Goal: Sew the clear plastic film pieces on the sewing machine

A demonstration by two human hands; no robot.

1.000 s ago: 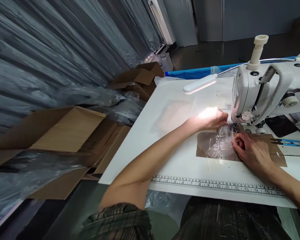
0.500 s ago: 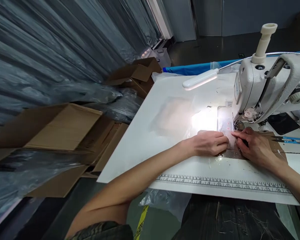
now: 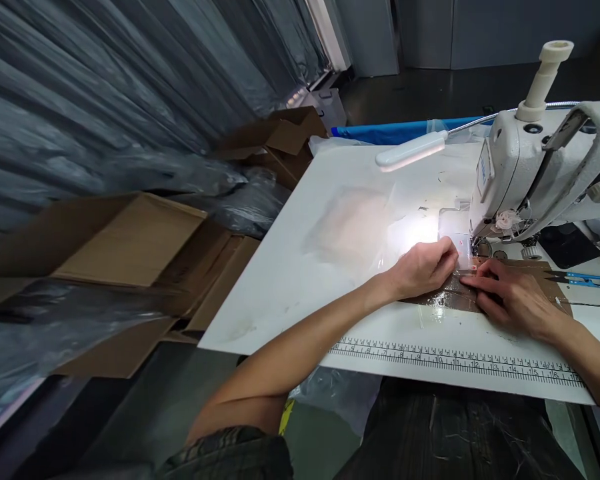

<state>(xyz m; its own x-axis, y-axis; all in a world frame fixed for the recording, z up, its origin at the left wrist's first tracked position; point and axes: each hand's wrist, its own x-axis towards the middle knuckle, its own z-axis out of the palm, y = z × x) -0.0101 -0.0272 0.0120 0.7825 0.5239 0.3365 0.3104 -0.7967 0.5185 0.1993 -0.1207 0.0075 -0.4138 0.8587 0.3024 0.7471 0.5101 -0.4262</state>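
Note:
A white sewing machine (image 3: 510, 167) stands at the right of the table, its needle area just beyond my hands. Under the presser foot lies a small, pale, thin piece of material (image 3: 463, 250) with tiny red marks. My left hand (image 3: 427, 267) is closed in a pinch at that piece's left edge. The fingers of my right hand (image 3: 510, 293) are stretched out, with the index fingertip resting near the piece's front end. Beneath both hands is a brown sheet (image 3: 450, 299) covered with shiny clear tape or film. Blue thread snips (image 3: 587, 280) lie to the right of my right hand.
A lit lamp (image 3: 413, 151) on a flexible neck hangs over the white table (image 3: 275, 300). A printed ruler (image 3: 460, 360) runs along the front edge. Open cardboard boxes (image 3: 130, 247) with plastic sheeting stand at left. A black pad (image 3: 567, 245) lies beside the machine.
My left hand has lifted and turned slightly, its fingers now higher at the pale piece. My right hand has shifted a little toward me. The whole view has tilted slightly.

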